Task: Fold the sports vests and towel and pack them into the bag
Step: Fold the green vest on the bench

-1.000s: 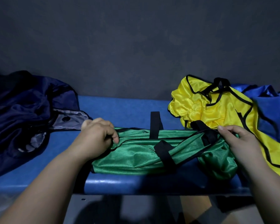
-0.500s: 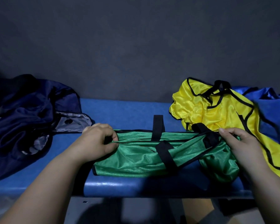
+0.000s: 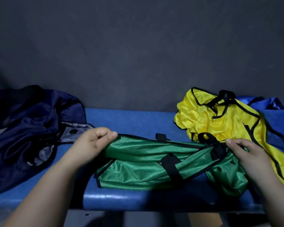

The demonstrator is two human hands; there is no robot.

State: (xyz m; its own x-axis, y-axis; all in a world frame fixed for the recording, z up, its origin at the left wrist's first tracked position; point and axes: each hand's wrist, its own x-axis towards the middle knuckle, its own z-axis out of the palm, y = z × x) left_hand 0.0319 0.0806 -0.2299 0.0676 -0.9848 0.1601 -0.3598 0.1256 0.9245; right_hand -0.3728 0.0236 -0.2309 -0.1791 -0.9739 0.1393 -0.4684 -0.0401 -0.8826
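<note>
A green sports vest (image 3: 147,163) with black trim lies partly folded on the blue bench (image 3: 131,120) in front of me. My left hand (image 3: 92,145) pinches its left edge and holds that edge lifted off the bench. My right hand (image 3: 243,151) grips the vest's right end by the black straps. A crumpled yellow vest (image 3: 220,118) lies at the back right, with a blue vest (image 3: 275,122) beside it at the right border. The dark navy bag (image 3: 26,128) sits slumped at the left, its mouth facing right.
A dark grey wall (image 3: 138,54) rises right behind the bench. The bench's front edge (image 3: 138,200) runs just below the green vest. Bare bench shows between the bag and the yellow vest.
My left hand has lifted the green vest's left edge up off the bench, raising a top layer. My right hand has stayed on the right end.
</note>
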